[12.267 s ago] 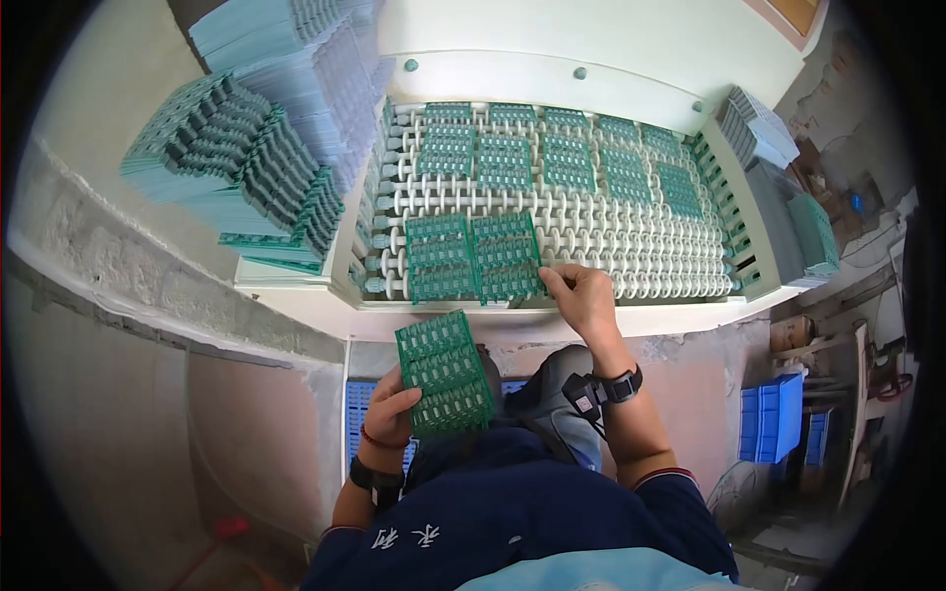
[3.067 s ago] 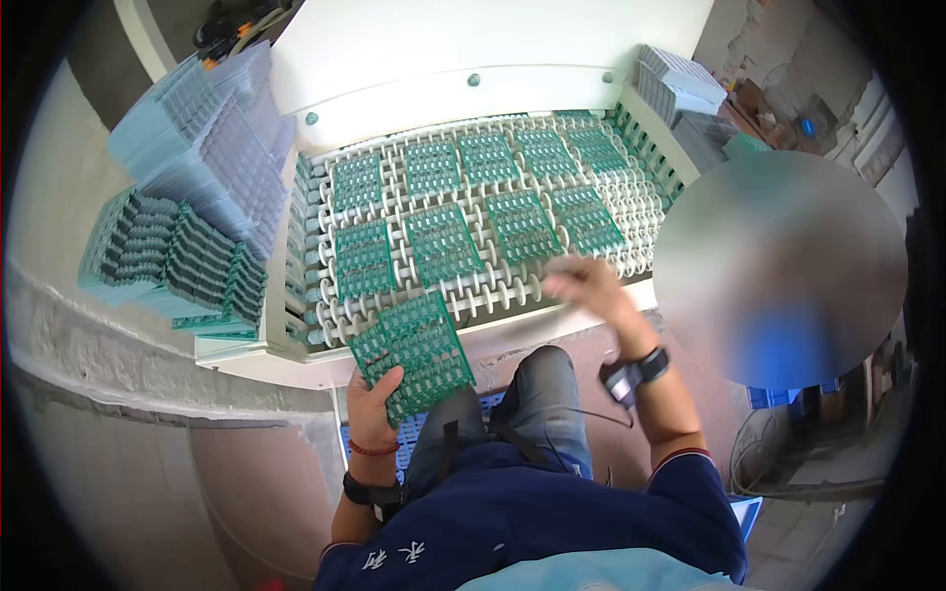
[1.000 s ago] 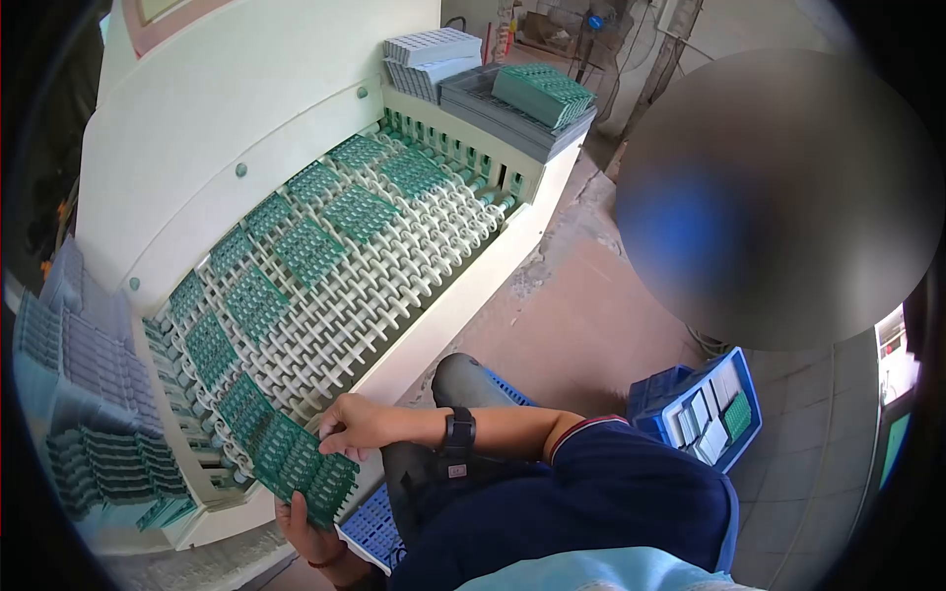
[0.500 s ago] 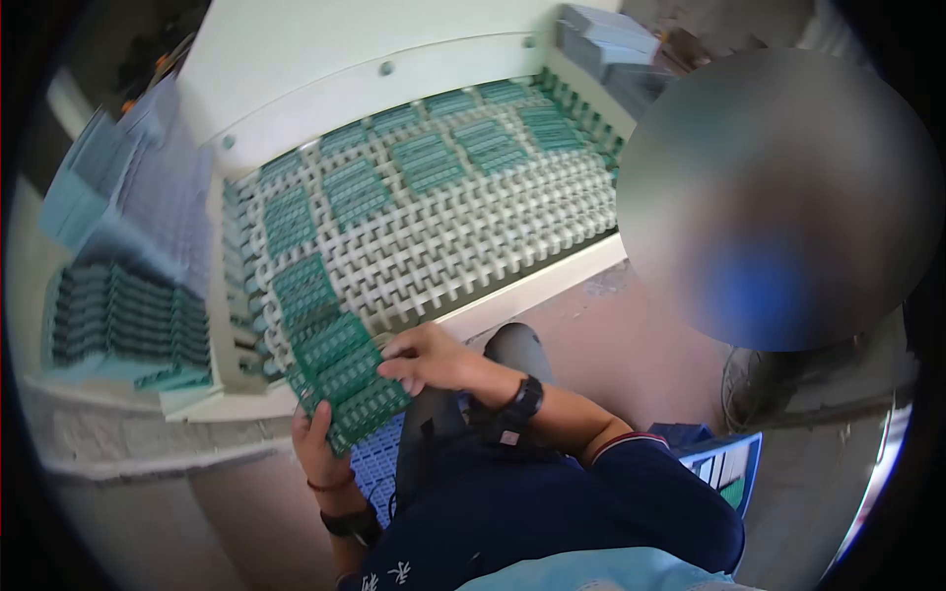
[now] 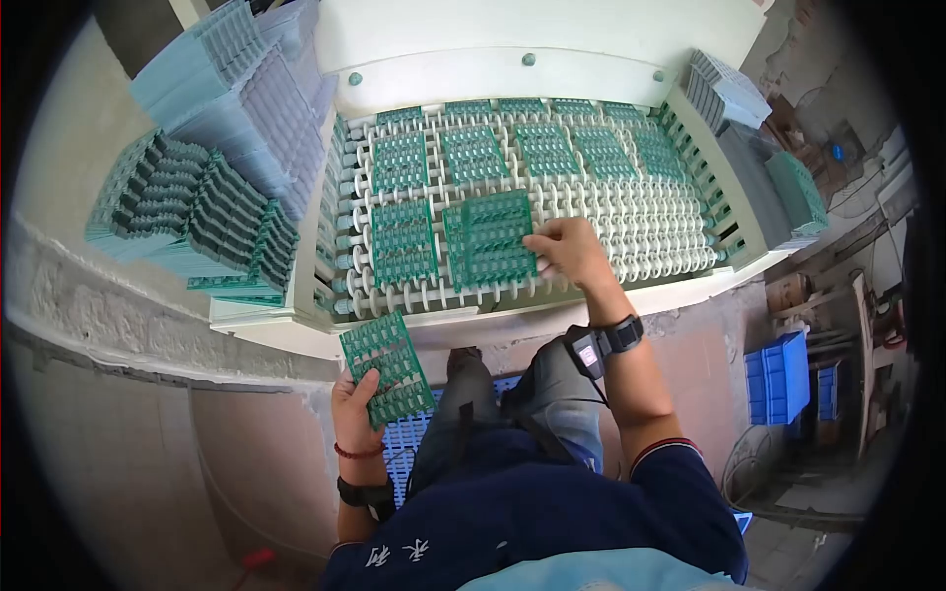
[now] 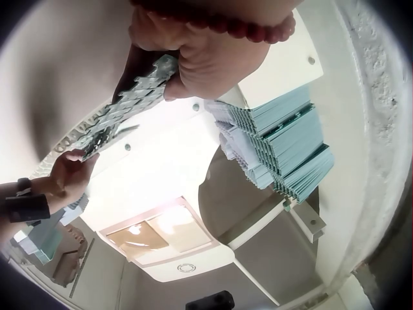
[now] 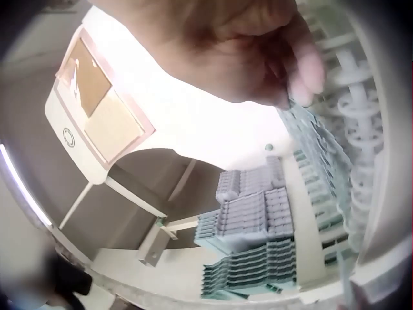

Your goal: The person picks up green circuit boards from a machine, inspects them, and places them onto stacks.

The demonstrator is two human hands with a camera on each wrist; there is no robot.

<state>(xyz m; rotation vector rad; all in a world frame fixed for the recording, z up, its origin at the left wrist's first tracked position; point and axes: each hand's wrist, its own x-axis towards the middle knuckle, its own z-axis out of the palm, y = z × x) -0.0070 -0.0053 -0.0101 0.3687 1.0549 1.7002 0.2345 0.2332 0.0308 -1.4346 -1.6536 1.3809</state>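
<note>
My left hand grips a small stack of green circuit boards low in front of the conveyor, thumb on top. In the left wrist view the stack shows edge-on. Out over the front rollers, my right hand pinches one circuit board by its right edge. That board is tilted and overlaps the roller bed in the head view. Left of it, another circuit board lies flat on the rollers. The right wrist view shows the pinched board below my fingertips.
White roller wheels fill the conveyor bed, with rows of circuit boards farther back. Tall stacks of boards and grey-blue panels stand at left. More stacks sit at right. A blue crate is on the floor.
My right hand has gone from the stack at my left hand to over the rollers, carrying one board. The head view has swung back from its tilt. Rows of boards have moved deeper.
</note>
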